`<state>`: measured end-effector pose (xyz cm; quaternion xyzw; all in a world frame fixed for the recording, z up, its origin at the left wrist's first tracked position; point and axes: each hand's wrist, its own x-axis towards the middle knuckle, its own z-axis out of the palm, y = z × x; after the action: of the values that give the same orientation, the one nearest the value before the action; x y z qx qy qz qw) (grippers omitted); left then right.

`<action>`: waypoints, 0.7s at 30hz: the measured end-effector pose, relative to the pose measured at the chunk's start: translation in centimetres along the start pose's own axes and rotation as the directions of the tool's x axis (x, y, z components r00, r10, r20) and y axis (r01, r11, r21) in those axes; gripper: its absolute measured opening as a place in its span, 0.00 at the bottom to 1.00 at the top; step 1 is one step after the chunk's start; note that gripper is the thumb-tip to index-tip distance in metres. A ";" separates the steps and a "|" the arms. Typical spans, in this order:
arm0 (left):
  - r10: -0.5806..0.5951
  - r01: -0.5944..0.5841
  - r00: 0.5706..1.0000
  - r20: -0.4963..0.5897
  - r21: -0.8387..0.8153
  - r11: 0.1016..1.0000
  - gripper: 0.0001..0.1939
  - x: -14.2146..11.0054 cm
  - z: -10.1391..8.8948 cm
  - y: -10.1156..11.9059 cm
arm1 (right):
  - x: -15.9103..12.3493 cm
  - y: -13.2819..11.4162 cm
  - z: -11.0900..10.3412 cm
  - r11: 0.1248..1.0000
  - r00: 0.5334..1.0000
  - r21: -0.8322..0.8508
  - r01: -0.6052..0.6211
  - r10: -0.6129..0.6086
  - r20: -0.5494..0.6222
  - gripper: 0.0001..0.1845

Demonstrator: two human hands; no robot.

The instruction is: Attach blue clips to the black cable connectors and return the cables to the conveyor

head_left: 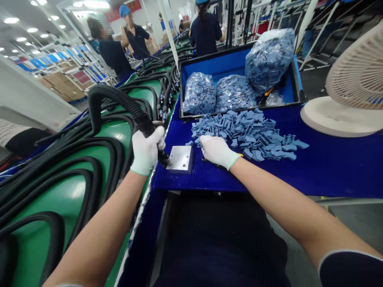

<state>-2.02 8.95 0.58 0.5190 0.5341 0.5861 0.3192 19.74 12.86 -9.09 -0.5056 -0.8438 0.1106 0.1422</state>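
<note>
My left hand (pixel 146 147), in a white glove, is wrapped round the end of a black corrugated hose (pixel 127 105). The hose's dark end fitting, with a small spring-like tip, points down at the left edge of a metal block (pixel 181 158) with holes in its top. My right hand (pixel 217 150), gloved too, has its fingers curled at the near left edge of a pile of small blue-grey plastic parts (pixel 245 131). Whatever its fingers hold, if anything, is hidden. A tool with a yellow end (pixel 240 154) lies partly under that wrist.
A blue bin (pixel 227 61) behind the pile holds several clear bags of blue-grey parts (pixel 199 93). A white fan (pixel 341 115) stands right on the blue table (pixel 329 167). Many black hoses (pixel 110 155) lie along the green conveyor (pixel 80 195) at left. People (pixel 206 30) work farther back.
</note>
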 end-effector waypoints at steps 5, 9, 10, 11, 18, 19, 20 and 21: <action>0.102 -0.097 0.994 -0.049 0.103 0.990 0.08 -1.0 0.5 -1.0 | -0.1 0.2 -1.0 0.985 0.997 0.157 0.066 -0.058 -0.055 0.17; 0.119 -0.088 0.985 -0.122 0.233 0.968 0.09 -1.2 0.5 -1.3 | -0.1 -1.8 -3.0 0.886 0.972 0.402 0.231 -0.189 -0.142 0.15; 0.111 -0.083 0.988 -0.104 0.240 0.967 0.09 -1.1 0.4 -1.4 | 0.0 -2.6 -3.4 0.863 0.960 0.421 0.279 -0.238 -0.147 0.14; 0.099 -0.078 0.992 -0.074 0.237 0.968 0.09 -0.9 0.2 -1.5 | 0.2 -3.5 -3.8 0.848 0.947 0.422 0.321 -0.287 -0.143 0.13; 0.067 -0.073 0.997 0.030 0.243 0.967 0.17 0.3 -1.3 -2.1 | 2.6 -8.1 -4.1 0.882 0.929 0.319 0.347 -0.369 0.008 0.10; 0.065 -0.070 0.998 0.027 0.242 0.968 0.18 0.3 -1.4 -2.2 | 2.7 -8.3 -4.1 0.887 0.931 0.312 0.341 -0.365 0.021 0.10; 0.062 -0.066 0.998 0.025 0.241 0.968 0.19 0.4 -1.4 -2.2 | 2.8 -8.4 -4.2 0.891 0.932 0.306 0.335 -0.361 0.032 0.11; 0.059 -0.063 0.998 0.026 0.238 0.969 0.19 0.4 -1.4 -2.3 | 2.8 -8.4 -4.4 0.895 0.932 0.299 0.332 -0.360 0.043 0.11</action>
<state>-3.90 9.40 -1.35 0.5754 0.5814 0.5221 0.2414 13.10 11.66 -1.87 -0.3155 -0.9011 0.2290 0.1899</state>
